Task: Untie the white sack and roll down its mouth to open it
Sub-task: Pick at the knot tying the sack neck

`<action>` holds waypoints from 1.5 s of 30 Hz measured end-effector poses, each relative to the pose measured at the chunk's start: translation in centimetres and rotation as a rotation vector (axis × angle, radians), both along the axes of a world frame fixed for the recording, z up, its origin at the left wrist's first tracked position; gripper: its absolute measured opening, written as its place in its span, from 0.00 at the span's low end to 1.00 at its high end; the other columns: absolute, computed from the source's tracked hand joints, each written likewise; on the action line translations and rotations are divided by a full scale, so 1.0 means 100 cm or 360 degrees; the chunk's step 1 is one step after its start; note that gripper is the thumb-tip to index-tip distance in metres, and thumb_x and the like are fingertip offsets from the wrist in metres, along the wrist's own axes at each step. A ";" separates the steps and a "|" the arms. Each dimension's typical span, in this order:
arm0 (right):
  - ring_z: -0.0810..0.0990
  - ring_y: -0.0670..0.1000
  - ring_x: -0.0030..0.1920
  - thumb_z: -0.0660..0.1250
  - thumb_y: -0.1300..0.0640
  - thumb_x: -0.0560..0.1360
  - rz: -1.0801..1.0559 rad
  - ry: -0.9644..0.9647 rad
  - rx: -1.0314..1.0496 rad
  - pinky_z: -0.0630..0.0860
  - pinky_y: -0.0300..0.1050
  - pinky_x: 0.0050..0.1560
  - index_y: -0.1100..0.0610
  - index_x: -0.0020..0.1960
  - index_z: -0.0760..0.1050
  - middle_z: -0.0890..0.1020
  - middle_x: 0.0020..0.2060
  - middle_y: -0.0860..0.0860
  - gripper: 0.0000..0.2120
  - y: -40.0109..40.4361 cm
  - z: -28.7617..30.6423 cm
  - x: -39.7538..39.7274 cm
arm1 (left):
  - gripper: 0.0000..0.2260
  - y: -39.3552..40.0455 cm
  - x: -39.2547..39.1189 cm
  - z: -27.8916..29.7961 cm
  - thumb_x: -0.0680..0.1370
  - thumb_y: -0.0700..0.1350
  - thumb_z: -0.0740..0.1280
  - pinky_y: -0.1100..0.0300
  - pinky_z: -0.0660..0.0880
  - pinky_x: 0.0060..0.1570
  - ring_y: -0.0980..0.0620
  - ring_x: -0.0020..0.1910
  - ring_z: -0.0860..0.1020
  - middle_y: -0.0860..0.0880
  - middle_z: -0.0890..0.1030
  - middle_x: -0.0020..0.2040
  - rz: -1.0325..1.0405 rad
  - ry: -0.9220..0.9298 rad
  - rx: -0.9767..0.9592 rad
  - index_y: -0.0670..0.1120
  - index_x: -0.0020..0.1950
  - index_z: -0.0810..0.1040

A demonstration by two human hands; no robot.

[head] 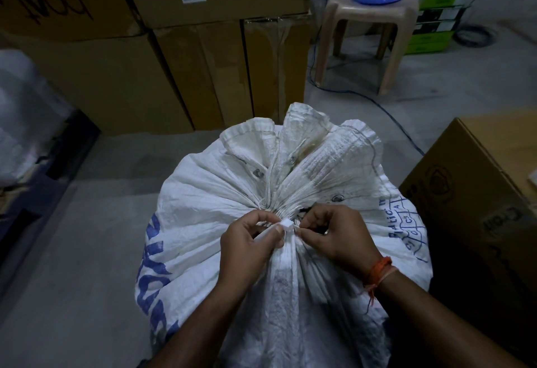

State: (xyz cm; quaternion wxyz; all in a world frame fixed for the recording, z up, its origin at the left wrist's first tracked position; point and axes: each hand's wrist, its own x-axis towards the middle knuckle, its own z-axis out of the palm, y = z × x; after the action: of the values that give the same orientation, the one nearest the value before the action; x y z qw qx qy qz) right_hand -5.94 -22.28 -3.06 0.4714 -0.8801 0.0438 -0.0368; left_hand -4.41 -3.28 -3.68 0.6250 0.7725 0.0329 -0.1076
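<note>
White sack [203, 208]: woven, blue print on the sides, standing full on the concrete floor [72, 251] directly below the camera, between stacked cardboard cartons [174, 77] behind and a single carton [479, 193] to the right; mouth gathered into tight pleats, loose frill fanned out beyond the neck. Tie [286, 224]: white, at the near side of the neck, not yet undone. Left hand [247, 248]: fingers curled, thumb and forefinger clamped on the tie and the bunched cloth just beside it, probably to steady the neck against the pull. Right hand [334, 237]: fingertips drawn together in a pinch at the tie's other side (exact strand held too small to tell), orange thread at the wrist. Plastic stool [372, 19]: well apart, at the back, blue-and-white appliance on top. Stage, by judgement: untying; rolling down not begun.
</note>
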 end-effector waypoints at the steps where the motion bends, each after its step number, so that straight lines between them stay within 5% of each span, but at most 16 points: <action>1: 0.80 0.37 0.30 0.81 0.58 0.67 0.0003 0.0003 -0.0003 0.70 0.26 0.34 0.55 0.34 0.83 0.82 0.27 0.44 0.08 -0.001 0.000 0.000 | 0.04 0.000 0.000 0.001 0.76 0.41 0.77 0.49 0.83 0.47 0.49 0.38 0.87 0.42 0.89 0.37 -0.0004 0.0010 -0.0003 0.49 0.47 0.86; 9: 0.80 0.38 0.31 0.81 0.58 0.67 0.0021 0.0021 -0.0032 0.69 0.27 0.34 0.54 0.33 0.82 0.83 0.28 0.45 0.09 0.005 -0.005 0.003 | 0.04 0.004 0.002 0.000 0.73 0.44 0.77 0.39 0.84 0.52 0.44 0.40 0.88 0.41 0.89 0.39 -0.0032 0.0077 -0.0060 0.47 0.47 0.86; 13: 0.81 0.36 0.32 0.80 0.58 0.68 0.0009 0.0024 -0.0030 0.69 0.25 0.34 0.48 0.34 0.80 0.81 0.27 0.43 0.11 0.009 -0.005 0.004 | 0.03 0.004 0.001 -0.001 0.74 0.43 0.77 0.39 0.84 0.53 0.43 0.41 0.89 0.41 0.89 0.39 -0.0035 0.0074 -0.0054 0.47 0.47 0.86; 23: 0.82 0.41 0.31 0.80 0.55 0.68 0.0082 0.0080 -0.0082 0.75 0.34 0.36 0.53 0.35 0.84 0.86 0.30 0.46 0.07 -0.006 0.003 0.001 | 0.02 0.003 0.003 0.004 0.74 0.42 0.77 0.41 0.84 0.50 0.47 0.37 0.87 0.41 0.89 0.37 -0.0020 0.0077 -0.0066 0.48 0.45 0.86; 45: 0.81 0.38 0.31 0.80 0.56 0.67 0.0117 0.0053 -0.0122 0.71 0.27 0.35 0.52 0.35 0.84 0.85 0.29 0.45 0.06 -0.008 0.003 0.004 | 0.04 0.002 0.004 0.008 0.76 0.39 0.77 0.41 0.84 0.53 0.40 0.42 0.89 0.44 0.89 0.36 -0.0007 0.0056 0.0036 0.48 0.45 0.86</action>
State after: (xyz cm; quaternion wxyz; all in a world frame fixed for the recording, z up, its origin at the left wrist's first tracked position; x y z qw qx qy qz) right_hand -5.58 -23.08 -2.75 0.4376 -0.8990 0.0178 -0.0066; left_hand -4.04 -3.09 -2.90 0.6154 0.7775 0.0433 -0.1222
